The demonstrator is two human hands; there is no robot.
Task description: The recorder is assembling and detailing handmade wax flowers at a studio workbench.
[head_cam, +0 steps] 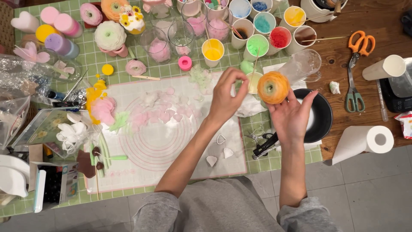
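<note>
**Adding petals to the orange wax flower, slow and light**

Biggest thing first: the white silicone mat (171,146) with pink rings sits right in front of me on the green checked table cover (90,56), with loose pink petals (165,114) scattered over its upper half. That's my supply, so I'd say keep it within easy reach.

My right hand (292,116) cradles the orange layered flower (273,87) from below, fingers cupped around its underside, just above the black bowl (322,116). My left hand (227,99) is up beside it, thumb and fingertips pinched narrow. I honestly can't tell if there's a petal in that pinch, it's too small and pale to see.

In my opinion the trick here is a soft hold: support the flower by its base, don't squeeze the layers, and turn it with the lower hand so the pinching hand always works from the same side.

Hard to make out: what's inside the black bowl, since my hand covers part of it. The cups of coloured stuff (257,45) along the top are partly cut off. The small white cutters (221,138) near my forearm are tiny, so I can't read their shape exactly.
</note>
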